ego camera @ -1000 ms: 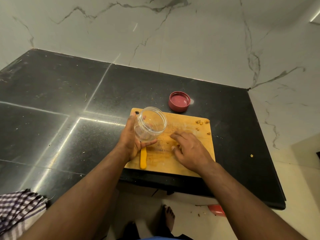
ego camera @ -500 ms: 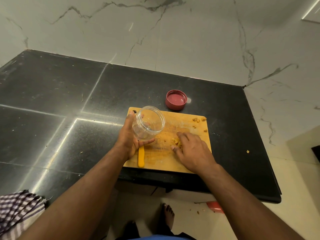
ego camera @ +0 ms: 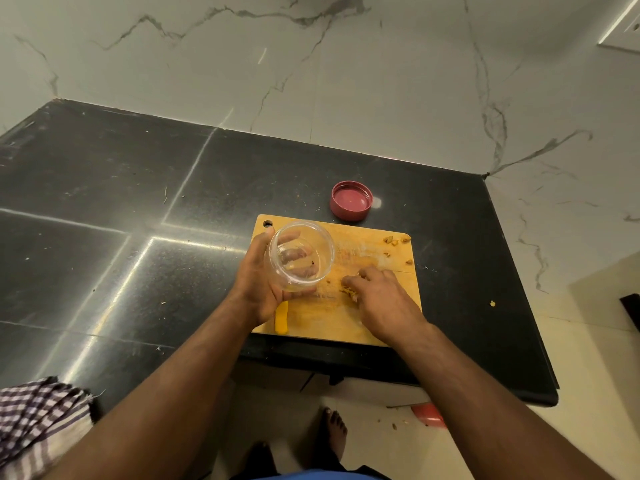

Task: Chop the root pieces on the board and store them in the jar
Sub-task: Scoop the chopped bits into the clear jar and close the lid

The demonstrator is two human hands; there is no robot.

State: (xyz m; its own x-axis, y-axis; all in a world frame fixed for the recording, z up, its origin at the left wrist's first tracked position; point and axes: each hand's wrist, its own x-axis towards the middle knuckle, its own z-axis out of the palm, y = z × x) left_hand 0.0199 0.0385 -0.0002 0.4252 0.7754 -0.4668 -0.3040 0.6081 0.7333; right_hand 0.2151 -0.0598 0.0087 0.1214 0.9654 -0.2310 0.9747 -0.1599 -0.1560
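My left hand (ego camera: pixel 258 282) grips a clear plastic jar (ego camera: pixel 299 256) above the left part of the wooden chopping board (ego camera: pixel 374 323), its mouth tilted up toward me. My right hand (ego camera: pixel 379 299) lies on the middle of the board with its fingers curled around a small heap of chopped root pieces (ego camera: pixel 348 289). A few more root bits (ego camera: pixel 394 241) lie at the board's far right corner. A yellow knife handle (ego camera: pixel 281 320) pokes out from under my left hand; its blade is hidden.
The jar's red lid (ego camera: pixel 351 200) lies upside down on the black counter (ego camera: pixel 138 237) just behind the board. One stray root bit (ego camera: pixel 492 303) sits on the counter to the right. A checked cloth (ego camera: pixel 38 417) hangs at the lower left. The marble wall stands behind.
My right hand has drawn the chopped pieces leftward toward the jar. The jar's mouth has tipped more upward in my left hand.
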